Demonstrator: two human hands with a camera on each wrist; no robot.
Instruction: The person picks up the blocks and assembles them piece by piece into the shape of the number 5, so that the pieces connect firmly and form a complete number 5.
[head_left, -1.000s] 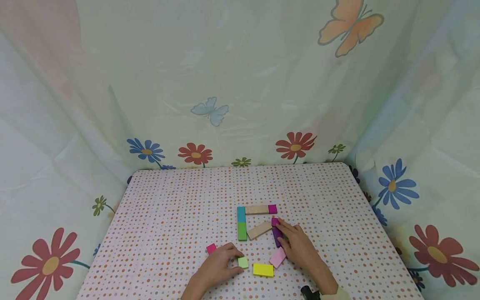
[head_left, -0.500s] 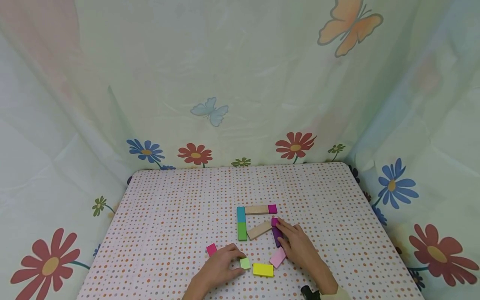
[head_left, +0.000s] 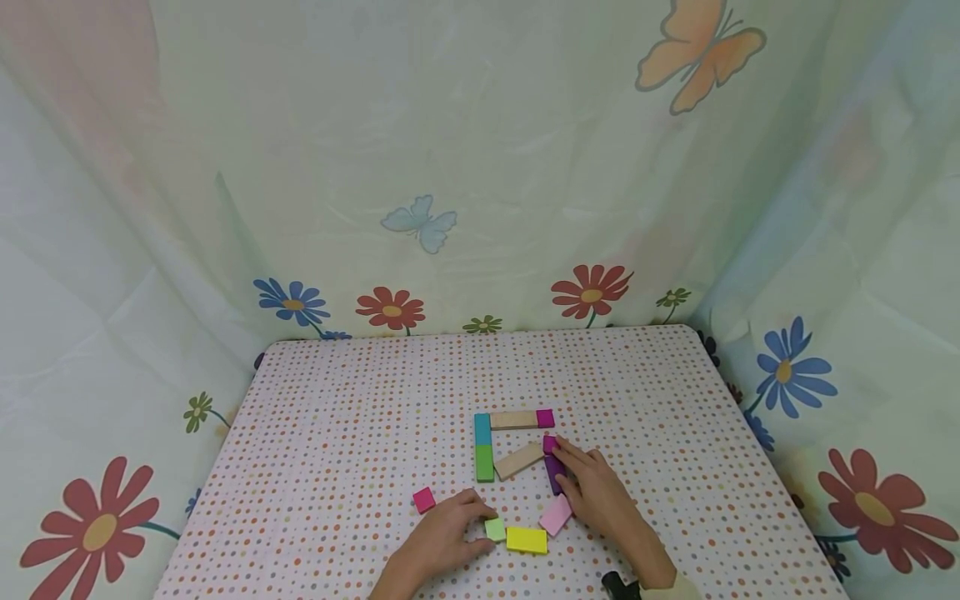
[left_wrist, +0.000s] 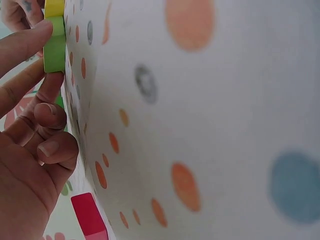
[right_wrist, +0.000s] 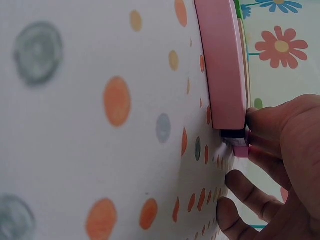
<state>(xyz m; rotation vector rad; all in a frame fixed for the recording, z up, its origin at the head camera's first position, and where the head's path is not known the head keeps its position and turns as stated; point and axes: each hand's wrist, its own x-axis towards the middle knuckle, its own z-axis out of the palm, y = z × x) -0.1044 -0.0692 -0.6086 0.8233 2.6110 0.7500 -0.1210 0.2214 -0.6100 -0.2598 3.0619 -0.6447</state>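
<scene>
My left hand (head_left: 442,535) holds a small light green block (head_left: 495,529) between thumb and fingers. One end of that block meets a yellow block (head_left: 527,540), as the left wrist view also shows. A pink block (head_left: 556,515) lies slantwise just beyond the yellow one. My right hand (head_left: 600,493) rests its fingertips on a small magenta block (head_left: 550,443) and its thumb at a dark purple block (head_left: 554,473); both blocks stay on the table. In the right wrist view the pink block (right_wrist: 223,65) partly hides the purple one, and the other fingers are loosely bent.
Beyond the hands, a blue block (head_left: 482,428), a green block (head_left: 484,463), two plain wooden blocks (head_left: 513,420) and another magenta block (head_left: 545,418) lie on the dotted tabletop (head_left: 337,417). A red-pink block (head_left: 423,500) sits beside my left hand. Printed curtains surround the table.
My left hand has slid the light green block to the right, closing the gap to the yellow block. My right hand and the other blocks have stayed put.
</scene>
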